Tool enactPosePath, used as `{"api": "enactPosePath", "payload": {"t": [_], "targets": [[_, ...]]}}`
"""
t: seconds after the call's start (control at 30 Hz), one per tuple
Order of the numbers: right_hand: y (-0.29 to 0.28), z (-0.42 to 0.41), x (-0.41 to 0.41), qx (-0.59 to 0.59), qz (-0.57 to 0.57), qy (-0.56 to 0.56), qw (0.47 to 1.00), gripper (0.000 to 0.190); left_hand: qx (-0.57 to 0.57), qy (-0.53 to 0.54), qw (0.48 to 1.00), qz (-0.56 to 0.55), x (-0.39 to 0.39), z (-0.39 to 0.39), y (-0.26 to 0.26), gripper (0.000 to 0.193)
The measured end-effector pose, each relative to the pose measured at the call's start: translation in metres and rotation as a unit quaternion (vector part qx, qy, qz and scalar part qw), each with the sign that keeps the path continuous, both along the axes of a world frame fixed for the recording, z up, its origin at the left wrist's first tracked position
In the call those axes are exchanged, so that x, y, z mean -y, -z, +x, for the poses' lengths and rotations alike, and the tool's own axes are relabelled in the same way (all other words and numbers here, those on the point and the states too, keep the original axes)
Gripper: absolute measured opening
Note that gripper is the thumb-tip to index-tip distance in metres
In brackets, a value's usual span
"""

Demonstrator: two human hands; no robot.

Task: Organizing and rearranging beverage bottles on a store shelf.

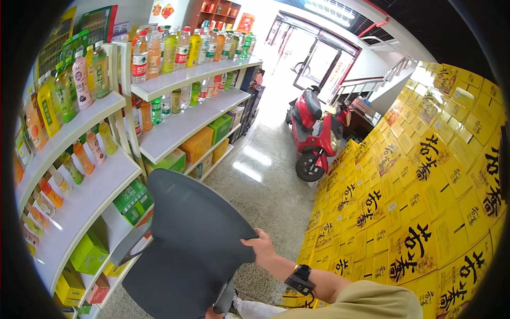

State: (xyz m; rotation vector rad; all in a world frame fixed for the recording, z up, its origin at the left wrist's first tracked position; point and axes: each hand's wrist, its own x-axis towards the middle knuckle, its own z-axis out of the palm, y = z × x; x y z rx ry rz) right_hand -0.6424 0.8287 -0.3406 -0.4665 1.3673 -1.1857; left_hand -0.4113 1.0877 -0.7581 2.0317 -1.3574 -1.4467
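A dark grey plastic chair (199, 223) stands tilted in the view before me, its backrest towards the shelves' end. My right hand (261, 245) grips the right edge of the backrest, thumb on the near face and fingers behind it. A watch and a small black device (301, 279) are strapped on that wrist. At the bottom edge, my left hand (215, 314) shows only in part, beside the chair's armrest (223, 295); its fingers are mostly cut off, so its hold cannot be made out.
White shelves (191, 79) with bottled drinks and cartons line the left. Stacked yellow cartons (374, 211) form a wall on the right. A red scooter (314, 135) is parked farther along the speckled floor (255, 159), before glass doors (318, 60) and a staircase railing (358, 85).
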Motion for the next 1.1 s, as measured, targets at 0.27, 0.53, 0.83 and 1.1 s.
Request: {"api": "enactPosePath", "payload": {"t": [0.27,0.53,0.83,1.1], "targets": [[0.017,-0.112,-0.051,-0.064,-0.089,0.210,0.971,0.061,-0.014,0.167,0.982,-0.089,0.049,-0.031,-0.062,0.039],[0.035,-0.202,-0.067,-0.035,-0.102,0.312,0.944,0.063,0.064,0.182,0.962,-0.195,0.067,-0.015,-0.032,0.041],[0.025,-0.269,-0.067,-0.054,-0.092,0.384,0.917,0.056,0.055,0.055,0.997,-0.023,0.100,0.001,-0.108,0.041],[0.026,-0.286,-0.072,-0.074,-0.121,0.428,0.892,0.052,-0.024,-0.032,0.998,0.047,0.098,0.024,-0.143,0.031]]}}
